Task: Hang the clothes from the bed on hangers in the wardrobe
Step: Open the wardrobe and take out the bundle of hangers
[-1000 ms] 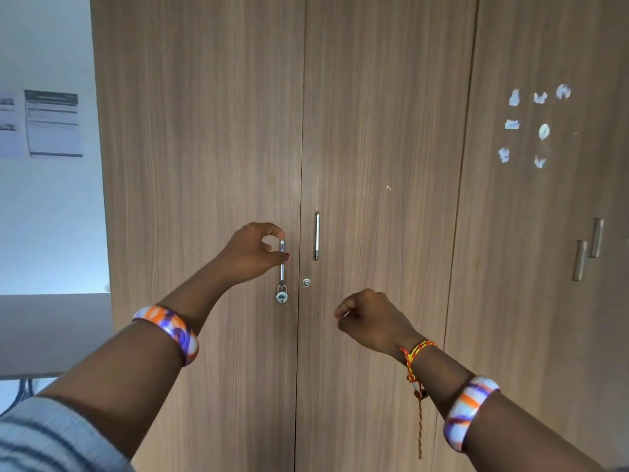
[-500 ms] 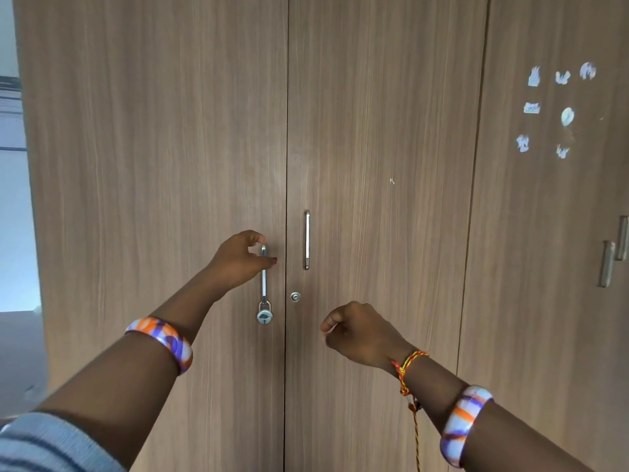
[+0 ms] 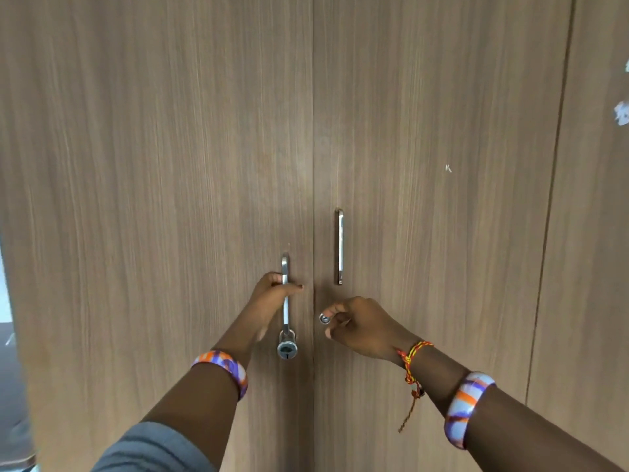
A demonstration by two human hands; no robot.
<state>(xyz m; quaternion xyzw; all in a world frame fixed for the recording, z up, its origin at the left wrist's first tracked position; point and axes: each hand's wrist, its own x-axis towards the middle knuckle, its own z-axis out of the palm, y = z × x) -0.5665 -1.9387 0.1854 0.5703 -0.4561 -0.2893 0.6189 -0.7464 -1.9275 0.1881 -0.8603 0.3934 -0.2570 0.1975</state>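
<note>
The wardrobe (image 3: 170, 165) fills the view, both centre doors closed along their seam. The left hand (image 3: 272, 294) grips the left door handle (image 3: 285, 291), fingers curled round the bar; a small padlock (image 3: 287, 347) hangs from the handle's lower end, at 6 o'clock from the hand. At 3 o'clock from the padlock, the right hand (image 3: 360, 325) pinches at the round keyhole lock (image 3: 324, 318) on the right door (whether it holds a key cannot be told). The right door handle (image 3: 339, 247) stands untouched at 12 o'clock from that lock. Striped bangles ring both forearms.
</note>
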